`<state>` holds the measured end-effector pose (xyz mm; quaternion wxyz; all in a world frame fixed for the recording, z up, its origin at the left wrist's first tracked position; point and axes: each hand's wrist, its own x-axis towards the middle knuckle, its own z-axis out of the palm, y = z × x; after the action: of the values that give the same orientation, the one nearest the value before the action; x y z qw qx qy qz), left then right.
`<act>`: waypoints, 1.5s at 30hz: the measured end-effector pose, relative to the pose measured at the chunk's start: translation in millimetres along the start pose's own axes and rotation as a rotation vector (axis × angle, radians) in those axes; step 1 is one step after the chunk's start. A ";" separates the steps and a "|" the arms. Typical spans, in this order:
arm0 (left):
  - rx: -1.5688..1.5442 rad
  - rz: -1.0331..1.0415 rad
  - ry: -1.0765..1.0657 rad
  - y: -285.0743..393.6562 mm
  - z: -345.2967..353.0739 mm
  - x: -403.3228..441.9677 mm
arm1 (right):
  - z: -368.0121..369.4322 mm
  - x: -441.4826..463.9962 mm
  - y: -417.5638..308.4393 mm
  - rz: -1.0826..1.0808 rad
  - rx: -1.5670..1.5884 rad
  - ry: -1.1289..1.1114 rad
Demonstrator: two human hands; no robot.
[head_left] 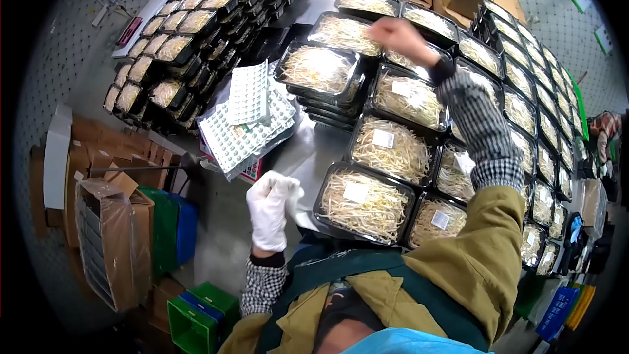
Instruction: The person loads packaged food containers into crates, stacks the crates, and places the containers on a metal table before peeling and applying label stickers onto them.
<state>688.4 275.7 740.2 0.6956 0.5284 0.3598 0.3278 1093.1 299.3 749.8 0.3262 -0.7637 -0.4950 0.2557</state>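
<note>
My left hand (267,213), in a white glove, is closed by the table's near edge. A thin whitish strip (300,208) shows at its fingers, left of a black tray of bean sprouts (363,213) that bears a white label (356,192). Stretched forward, my bare right hand (401,38) has its fingers curled together over the far trays. Whatever its fingertips hold, if anything, is hidden. Just left of it sits an unlabelled sprout tray (347,31). Nearer, another unlabelled tray (319,69) tops a short stack. Labelled trays (409,99) lie below my right forearm.
Sheets of small round pale stickers (249,95) lie on the table's left part. Tall stacks of sprout trays (196,21) stand behind at left, more (524,85) at right. Cardboard boxes (114,242) and a green crate (200,318) are on the floor. Another person (606,131) is at far right.
</note>
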 end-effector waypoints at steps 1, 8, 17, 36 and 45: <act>-0.011 0.029 0.010 -2.4 6.8 3.2 | 38.7 -28.5 -12.4 -0.100 0.146 -0.256; -0.035 0.083 -0.167 -18.2 -5.5 22.6 | 124.2 -155.9 -128.6 -0.042 0.560 -0.399; -0.314 0.125 -0.132 -1.8 -150.5 51.3 | -11.0 97.5 -0.9 -0.066 -0.388 0.577; 0.035 0.029 -0.251 10.8 -116.6 103.4 | 20.8 185.0 36.8 -0.038 -0.441 0.791; -0.051 0.047 -0.185 -16.4 -52.1 115.5 | 151.3 -59.7 -147.9 0.008 0.367 -0.337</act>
<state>706.3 394.6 696.9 0.7312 0.5470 0.2729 0.3029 875.3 325.2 765.7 0.3712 -0.6402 -0.4849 0.4661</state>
